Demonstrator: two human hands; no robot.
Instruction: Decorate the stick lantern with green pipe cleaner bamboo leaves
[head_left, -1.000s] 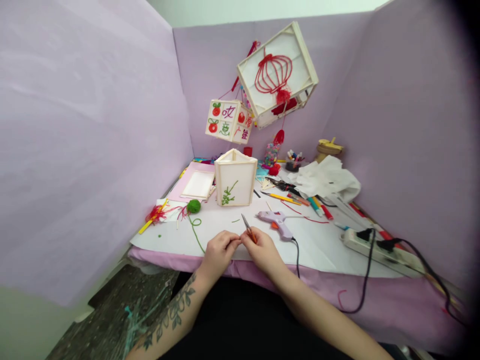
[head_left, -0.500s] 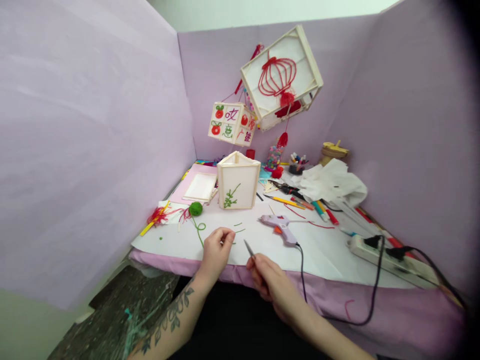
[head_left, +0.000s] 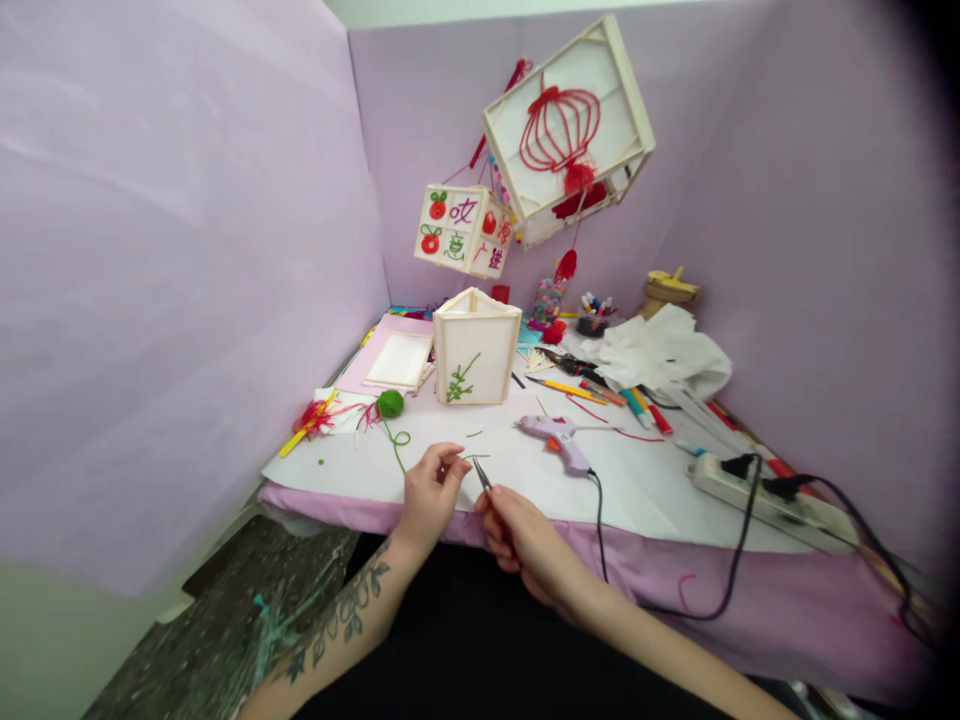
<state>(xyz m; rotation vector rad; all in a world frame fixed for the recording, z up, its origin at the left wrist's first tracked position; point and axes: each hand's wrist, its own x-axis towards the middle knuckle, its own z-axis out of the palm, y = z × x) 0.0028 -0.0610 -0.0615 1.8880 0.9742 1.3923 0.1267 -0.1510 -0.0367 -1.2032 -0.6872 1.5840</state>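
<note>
A pair of metal tweezers is held in my right hand, its tips slightly apart. Those tips are close to the fingertips of my left hand, which pinches a strand of green yarn, partly hidden by the fingers. From the green yarn ball a loose tail curls toward that hand. A short cut piece of green yarn lies on the white paper beyond my hands. Behind it stands a three-sided white lantern with wooden edges and a green plant design on its front panel.
To the right lie a lilac glue gun with its cord, a pencil, markers and a power strip. White crumpled cloth sits behind. Two decorated lanterns hang above: a small one and a larger one. Red yarn lies left.
My right hand has moved a little left and up, bringing the tweezers' tips close to my left fingertips. The tips look more apart. The whole view has shifted slightly.
</note>
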